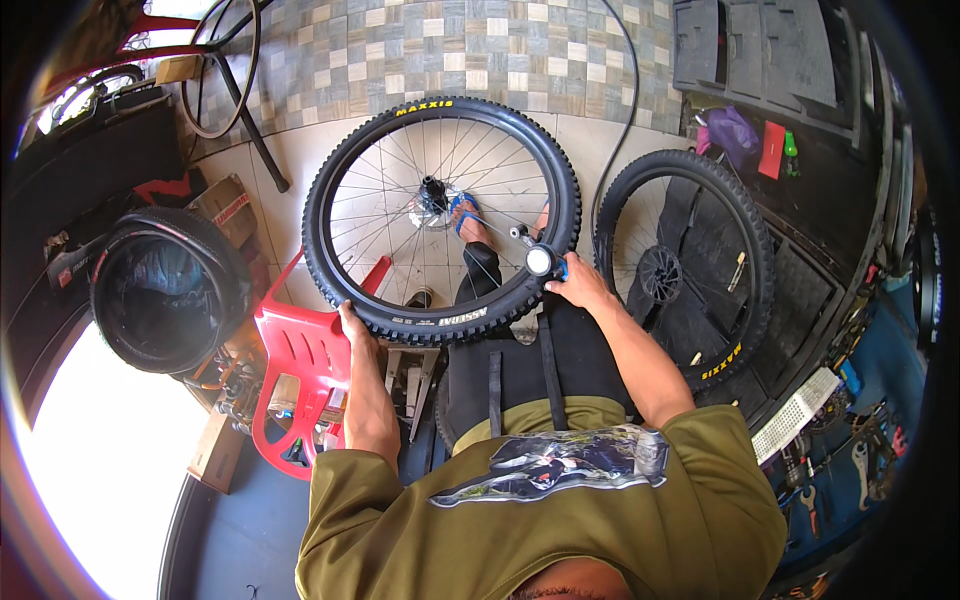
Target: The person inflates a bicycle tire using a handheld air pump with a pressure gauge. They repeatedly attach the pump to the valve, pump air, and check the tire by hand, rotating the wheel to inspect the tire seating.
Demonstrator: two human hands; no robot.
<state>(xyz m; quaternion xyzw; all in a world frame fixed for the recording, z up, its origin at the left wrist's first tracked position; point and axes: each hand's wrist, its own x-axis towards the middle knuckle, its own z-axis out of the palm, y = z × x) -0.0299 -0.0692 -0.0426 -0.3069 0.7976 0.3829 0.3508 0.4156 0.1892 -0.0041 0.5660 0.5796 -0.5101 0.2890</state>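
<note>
A bicycle wheel (319,225) with a knobby black tyre is held in front of my body, its spokes and dark hub (432,194) facing up. At its lower left rim my left hand (357,326) grips the tyre; the thumb side shows and the other fingers are partly hidden. My right hand (583,284) is closed round the blue handle of a tyre inflator with a round white-faced gauge (539,261), which lies over the wheel's right rim. Whether the inflator's end is joined to the valve I cannot tell.
A second knobby wheel (612,235) with a disc rotor leans at the right by dark panels. A red plastic chair (300,325) stands at the left, near stacked tyres (228,262). A black hose (634,100) crosses the tiled floor. Hand tools (810,508) lie at lower right.
</note>
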